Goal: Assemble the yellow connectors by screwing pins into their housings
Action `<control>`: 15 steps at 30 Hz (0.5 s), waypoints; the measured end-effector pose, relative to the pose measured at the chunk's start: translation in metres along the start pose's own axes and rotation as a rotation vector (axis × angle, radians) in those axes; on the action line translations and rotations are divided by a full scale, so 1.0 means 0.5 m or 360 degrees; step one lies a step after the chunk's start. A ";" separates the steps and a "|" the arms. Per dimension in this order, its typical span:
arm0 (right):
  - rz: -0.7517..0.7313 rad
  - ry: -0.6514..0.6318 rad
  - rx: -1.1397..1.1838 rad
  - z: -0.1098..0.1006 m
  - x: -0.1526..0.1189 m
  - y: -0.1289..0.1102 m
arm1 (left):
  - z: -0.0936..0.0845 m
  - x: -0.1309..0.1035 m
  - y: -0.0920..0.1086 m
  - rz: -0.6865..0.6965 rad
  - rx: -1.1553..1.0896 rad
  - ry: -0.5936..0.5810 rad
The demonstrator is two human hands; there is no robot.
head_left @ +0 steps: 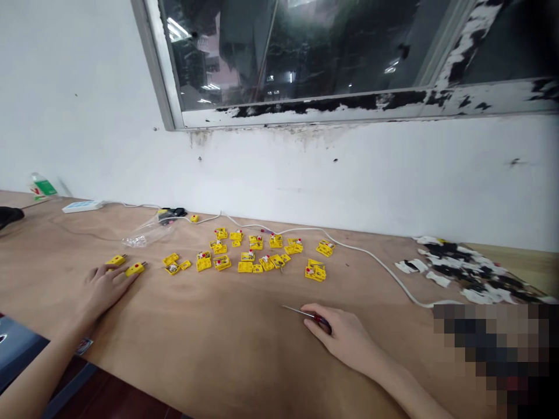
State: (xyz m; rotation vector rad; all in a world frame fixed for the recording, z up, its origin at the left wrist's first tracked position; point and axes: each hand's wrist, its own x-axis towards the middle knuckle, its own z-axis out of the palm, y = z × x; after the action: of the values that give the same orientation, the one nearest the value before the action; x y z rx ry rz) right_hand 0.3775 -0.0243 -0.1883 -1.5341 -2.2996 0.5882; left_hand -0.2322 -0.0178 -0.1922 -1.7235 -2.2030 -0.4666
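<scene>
My left hand (105, 288) reaches flat across the left of the table, fingers stretched and apart. Its fingertips touch or nearly touch two closed yellow plastic boxes, the nearer one (135, 268) at the index finger and the other (116, 261) just behind. Each has a short dark prong at its far end. My right hand (343, 334) is closed around the dark red handle of a screwdriver (301, 311), whose thin shaft points left above or on the bare wood. Several opened yellow boxes (222, 262) with white and red parts inside lie between and beyond my hands.
A white cable (371, 256) runs along the back of the wooden table (209, 337) to a white power strip (82, 206). A clear plastic bag (146, 233) lies back left, a bottle (43, 185) farther left. Black and white scraps (458, 265) cover the back right; a blurred block hides the right corner.
</scene>
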 end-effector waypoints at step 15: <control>-0.0016 0.0022 0.0007 -0.003 0.000 -0.002 | 0.003 0.049 0.004 -0.0434 0.0309 -0.0118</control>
State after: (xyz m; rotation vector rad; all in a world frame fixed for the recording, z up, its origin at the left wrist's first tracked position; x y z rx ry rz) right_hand 0.3773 -0.0246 -0.1866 -1.5185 -2.2931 0.5784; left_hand -0.2359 0.0047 -0.1830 -1.3702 -2.4586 -0.2423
